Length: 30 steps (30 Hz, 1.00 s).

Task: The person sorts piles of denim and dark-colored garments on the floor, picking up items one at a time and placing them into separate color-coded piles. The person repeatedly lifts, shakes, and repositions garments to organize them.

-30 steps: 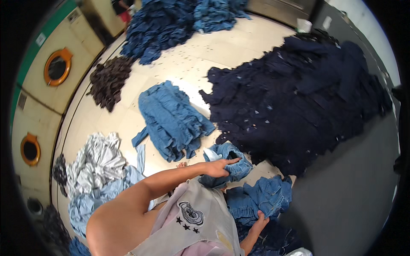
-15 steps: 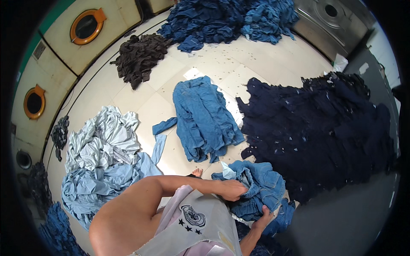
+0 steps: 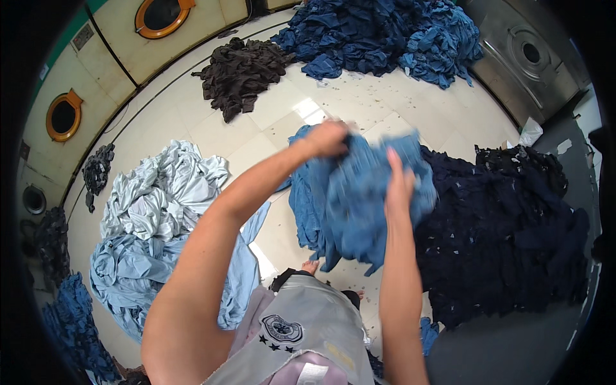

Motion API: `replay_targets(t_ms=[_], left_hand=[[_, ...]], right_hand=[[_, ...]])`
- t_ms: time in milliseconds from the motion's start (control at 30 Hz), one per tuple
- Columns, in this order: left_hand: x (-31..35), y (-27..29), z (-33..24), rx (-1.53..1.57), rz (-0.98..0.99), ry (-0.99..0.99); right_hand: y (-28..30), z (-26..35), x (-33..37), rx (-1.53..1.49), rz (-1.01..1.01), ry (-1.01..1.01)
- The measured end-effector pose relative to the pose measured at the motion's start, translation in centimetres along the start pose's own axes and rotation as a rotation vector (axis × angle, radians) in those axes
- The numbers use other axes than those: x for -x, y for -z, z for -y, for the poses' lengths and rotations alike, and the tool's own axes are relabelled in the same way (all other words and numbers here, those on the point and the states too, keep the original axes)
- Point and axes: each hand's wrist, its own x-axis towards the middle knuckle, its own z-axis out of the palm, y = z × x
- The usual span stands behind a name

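A blue denim garment [image 3: 366,205], smeared by motion, hangs stretched out in front of me. My left hand [image 3: 328,138] is closed on its upper left part. My right hand [image 3: 400,183] grips its right side, the thumb pointing up and the fingers partly hidden by the cloth. Below and behind it lies a flat stack of blue denim garments [image 3: 304,215], mostly covered by the one I hold. What kind of garment I hold cannot be made out through the blur.
Pale garments [image 3: 160,192] and light-blue ones [image 3: 128,269] are heaped at left. A wide dark-navy pile [image 3: 494,237] lies at right. Further off are a dark-brown heap [image 3: 240,74] and a large blue heap [image 3: 353,35]. Machines with orange round doors [image 3: 64,117] line the left wall.
Both hands have lifted the denim garment away from near my body, forward over the blue stack, and spread it out. My view has shifted slightly.
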Motion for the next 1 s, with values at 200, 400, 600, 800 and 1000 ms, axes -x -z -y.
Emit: replay_targets(t_ms=[200, 400, 600, 800, 1000], left_hand=[[16.3, -13.8, 17.9, 0.145, -0.267, 0.91], [50.8, -30.6, 8.2, 0.171, 0.868, 0.806], [60.2, -30.6, -2.4, 0.469, 1.149, 0.972], [43.1, -35.6, 2.4, 0.288, 1.057, 0.501], [13.3, -40.7, 0.7, -0.095, 0.774, 0.259]], right_hand=[[-1.3, -8.4, -8.3, 0.347, 0.123, 0.149], [19.5, -27.7, 13.2, 0.636, 0.061, -0.408], [39.7, -31.2, 50.7, 1.032, 0.216, -1.464], [41.2, -34.4, 60.4, 0.035, -0.968, -1.384], [41.5, -32.5, 44.6, 0.468, -0.565, -0.706]])
